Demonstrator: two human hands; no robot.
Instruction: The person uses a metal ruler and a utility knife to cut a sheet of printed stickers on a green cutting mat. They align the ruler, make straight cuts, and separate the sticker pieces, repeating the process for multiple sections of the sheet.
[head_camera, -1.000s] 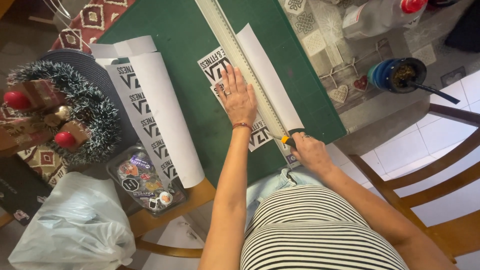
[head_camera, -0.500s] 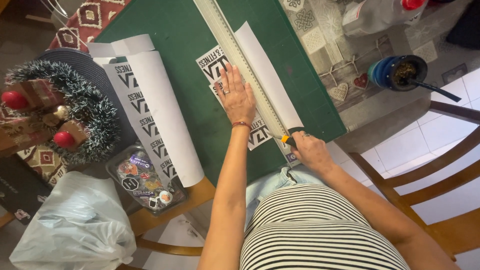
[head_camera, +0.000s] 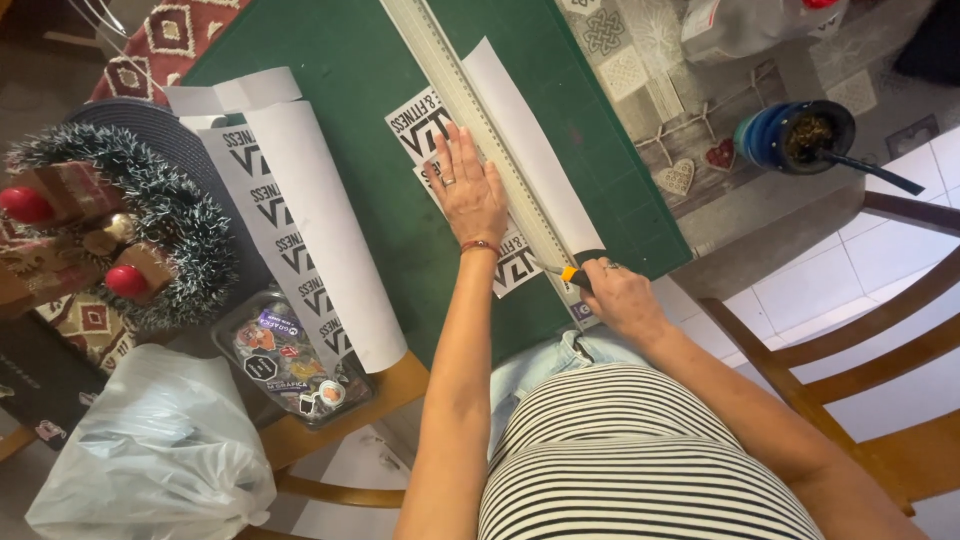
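1. The right hand (head_camera: 622, 295) is curled shut around a utility knife (head_camera: 572, 272) with an orange and black handle; its tip sits against the near end of the long metal ruler (head_camera: 470, 110), close to the front edge of the green cutting mat (head_camera: 340, 60).
2. The left hand (head_camera: 470, 190) lies flat with fingers spread, palm down, pressing the printed sheet (head_camera: 425, 125) and the ruler's left edge; it grips nothing.
3. The printed sheet lies under that palm, just left of the ruler, running diagonally from the far left towards the knife; a plain white strip (head_camera: 525, 140) lies along the ruler's right side.
4. Knife and flat hand are near each other, the knife just beyond the left wrist, on the ruler's line.
5. A clear plastic tub (head_camera: 285, 360) at the mat's left corner holds round and oblong stickers.
6. A blue cup (head_camera: 785, 135) on the patterned cloth holds dark loose matter, with a dark stick leaning out.
7. A curled white paper roll (head_camera: 320, 230), printed with black logos, lies left of the mat, smooth and glossy.
8. A bristly tinsel wreath (head_camera: 150, 210) with red balls sits further left; a crumpled white plastic bag (head_camera: 150, 460) lies below it.
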